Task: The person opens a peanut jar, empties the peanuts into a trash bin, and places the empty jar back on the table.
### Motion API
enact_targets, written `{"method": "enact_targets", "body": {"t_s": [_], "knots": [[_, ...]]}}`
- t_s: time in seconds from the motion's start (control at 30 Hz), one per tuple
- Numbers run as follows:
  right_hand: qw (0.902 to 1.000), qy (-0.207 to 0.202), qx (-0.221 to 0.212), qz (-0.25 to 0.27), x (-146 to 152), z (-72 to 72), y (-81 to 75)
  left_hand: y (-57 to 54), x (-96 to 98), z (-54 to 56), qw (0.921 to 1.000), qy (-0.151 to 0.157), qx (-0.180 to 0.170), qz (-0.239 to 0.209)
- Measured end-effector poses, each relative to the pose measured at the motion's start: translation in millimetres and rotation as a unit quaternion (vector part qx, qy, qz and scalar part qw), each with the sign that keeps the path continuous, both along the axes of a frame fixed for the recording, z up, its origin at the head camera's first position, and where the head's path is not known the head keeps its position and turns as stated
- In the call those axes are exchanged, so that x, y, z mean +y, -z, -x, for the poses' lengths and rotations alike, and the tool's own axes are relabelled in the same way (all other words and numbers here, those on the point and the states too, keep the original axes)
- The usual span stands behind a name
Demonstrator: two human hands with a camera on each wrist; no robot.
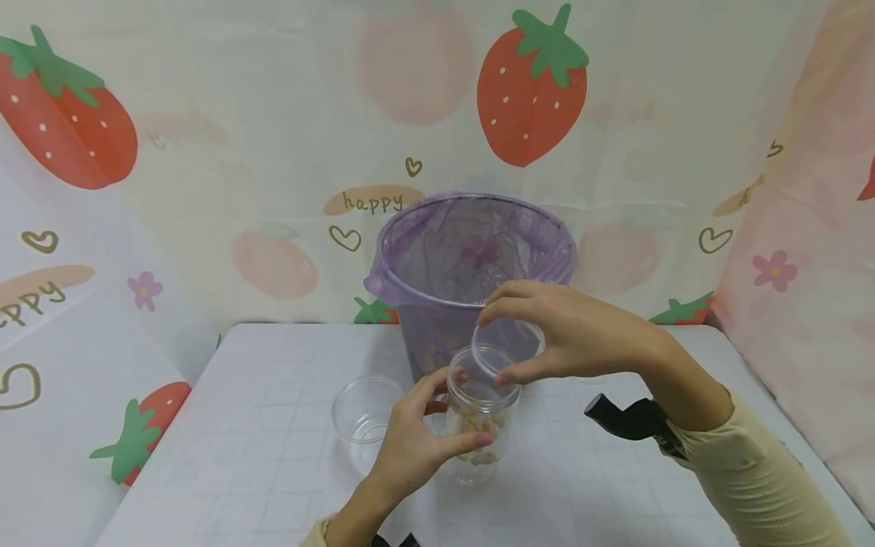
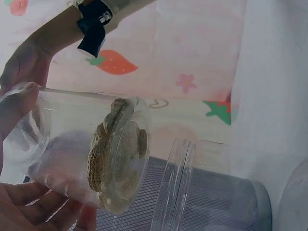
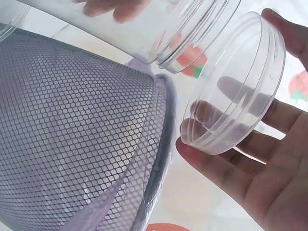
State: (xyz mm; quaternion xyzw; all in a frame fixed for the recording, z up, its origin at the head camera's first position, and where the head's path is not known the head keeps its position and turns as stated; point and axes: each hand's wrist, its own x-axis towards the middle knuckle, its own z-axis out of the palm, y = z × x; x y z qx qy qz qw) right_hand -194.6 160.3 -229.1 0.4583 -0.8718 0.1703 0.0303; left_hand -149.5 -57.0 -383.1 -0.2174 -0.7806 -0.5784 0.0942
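Note:
A clear plastic jar [image 1: 478,456] stands upright with its mouth up, and several peanuts [image 2: 101,154] lie at its bottom. My left hand [image 1: 413,448] grips the jar's side, with the thumb on the near face and the fingers round the far side. My right hand [image 1: 581,334] holds a clear round lid [image 3: 236,91] by its edge, between thumb and fingers. The lid is tilted right over the jar's open mouth, overlapping it in the head view; in the right wrist view a narrow gap shows between lid and jar rim.
Left of the jar stands a second clear jar [image 1: 362,410] without a lid. Close behind is a mesh bin [image 3: 77,120] lined with a purple bag [image 1: 386,281]. A strawberry-print cloth [image 1: 273,152] hangs behind the white table [image 1: 273,471].

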Motion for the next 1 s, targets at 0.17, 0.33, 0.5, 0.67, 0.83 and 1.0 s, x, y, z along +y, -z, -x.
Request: {"method": "enact_targets", "body": {"t_s": [0.17,0.33,0.5,0.67,0.83,1.0], "knots": [[0.9999,0.009,-0.005,0.0,4,-0.7,0.1,0.0,-0.3,-0.2,1.0,-0.001,0.0,0.0],[0.9998,0.019,-0.005,0.003,9,-0.3,0.6,-0.4,-0.1,0.3,1.0,-0.001,0.008,0.0],[0.9997,0.024,0.0,0.011,13,1.6,1.3,-1.0,-0.5,0.2,0.9999,-0.003,0.012,0.0],[0.9991,0.034,0.005,0.026,20,4.6,3.4,-1.4,-1.0,-0.1,1.0,-0.008,0.005,-0.002],[0.9978,0.055,0.007,0.037,30,5.2,0.8,-1.5,-1.1,0.1,0.9999,-0.014,0.005,-0.003],[0.9954,0.08,0.022,0.048,41,6.3,-0.1,-1.8,-0.9,0.2,0.9998,-0.017,0.006,-0.003]]}}
